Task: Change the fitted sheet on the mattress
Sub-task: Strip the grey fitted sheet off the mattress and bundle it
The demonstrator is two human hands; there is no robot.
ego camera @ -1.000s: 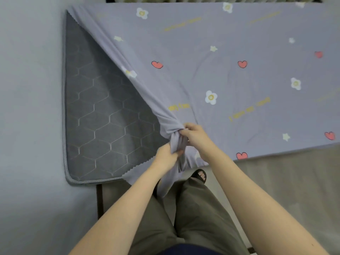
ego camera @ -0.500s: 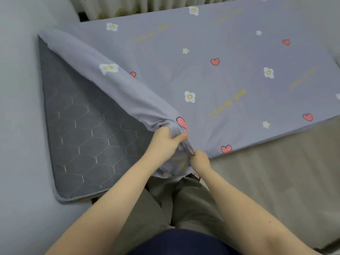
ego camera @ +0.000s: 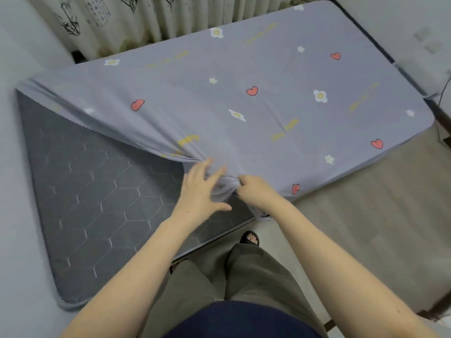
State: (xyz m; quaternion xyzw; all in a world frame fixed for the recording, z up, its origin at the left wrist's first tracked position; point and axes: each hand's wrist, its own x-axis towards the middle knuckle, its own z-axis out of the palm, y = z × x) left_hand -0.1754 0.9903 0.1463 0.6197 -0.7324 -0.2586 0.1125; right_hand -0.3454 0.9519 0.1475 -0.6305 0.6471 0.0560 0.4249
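Observation:
A lilac fitted sheet [ego camera: 244,76] printed with hearts, flowers and stars covers most of the mattress. Its near left corner is peeled back, baring the dark grey quilted mattress [ego camera: 92,191] with a hexagon pattern. The loose sheet bunches into a gathered fold at the mattress's near edge. My right hand [ego camera: 256,191] grips that bunched fabric. My left hand [ego camera: 200,191] is spread with straight fingers just left of the bunch, its fingertips over the fabric.
A pale wall [ego camera: 17,215] runs along the mattress's left side. Pleated curtains [ego camera: 151,18] hang behind the bed's far end. Wooden floor [ego camera: 366,228] lies to the right, where my legs and sandalled foot [ego camera: 250,239] stand at the bed's edge.
My left hand has let go of the rolled sheet and spread open. The raised fold has dropped flatter onto the mattress. My right hand has kept its grip on the bunch.

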